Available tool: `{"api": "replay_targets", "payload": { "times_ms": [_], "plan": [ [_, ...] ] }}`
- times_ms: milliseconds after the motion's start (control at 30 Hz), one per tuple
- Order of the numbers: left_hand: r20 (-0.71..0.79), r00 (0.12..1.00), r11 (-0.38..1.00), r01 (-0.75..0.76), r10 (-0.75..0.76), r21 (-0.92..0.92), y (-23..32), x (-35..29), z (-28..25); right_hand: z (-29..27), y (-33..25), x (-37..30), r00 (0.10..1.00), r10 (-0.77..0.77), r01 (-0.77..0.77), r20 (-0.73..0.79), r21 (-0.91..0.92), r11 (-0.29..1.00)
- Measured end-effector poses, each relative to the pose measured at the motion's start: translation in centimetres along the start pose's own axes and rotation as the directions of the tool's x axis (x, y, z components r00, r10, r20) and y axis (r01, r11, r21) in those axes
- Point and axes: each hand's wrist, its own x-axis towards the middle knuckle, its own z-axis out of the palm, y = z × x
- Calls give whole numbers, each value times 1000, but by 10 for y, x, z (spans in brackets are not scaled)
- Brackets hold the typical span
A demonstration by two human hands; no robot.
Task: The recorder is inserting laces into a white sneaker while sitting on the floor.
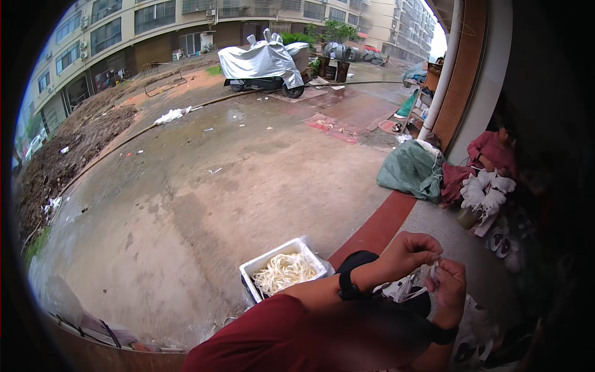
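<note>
My left hand (409, 255), with a dark band at its wrist, reaches across and pinches the upper end of a white shoelace (434, 268). Just below and to the right, my right hand (447, 285) is closed on the same lace, so the two sets of fingertips almost meet. Under my hands, what looks like a white shoe (398, 289) lies at my lap, partly hidden by my left forearm. A white foam box (249, 268) to the left of my arm holds a tangled heap of cream-coloured laces (282, 273).
At the right a co-worker (493, 149) sits by a bunch of white shoes (486, 191). A green sack (410, 168) slumps near a white pipe (445, 74). More white shoes (474, 325) lie in shadow beside me. A silver-covered scooter (263, 62) stands across the concrete yard.
</note>
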Motion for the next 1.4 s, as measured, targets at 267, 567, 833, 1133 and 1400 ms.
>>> {"api": "replay_targets", "payload": {
  "times_ms": [267, 567, 833, 1133, 1400],
  "plan": [
    [-205, 954, 972, -195, 219, 131, 24, -1, -6, -7, 12, 1, 998, -55, 48, -39, -145, 988],
    [-244, 911, 932, -276, 332, 236, 37, -7, -30, -22, 49, 12, 996, -2, -16, -92, -192, 981],
    [-345, 869, 935, -311, 353, 172, 42, -13, -33, -34, 84, 9, 992, 14, -47, -126, -266, 963],
    [-382, 924, 921, 142, 9, 364, -35, -7, -93, -40, 82, 58, 951, -192, 158, -241, -155, 975],
    [-101, 940, 719, 316, -326, 619, -175, -39, -84, -44, 35, 51, 931, -321, 316, -171, -57, 947]
  ]
}}
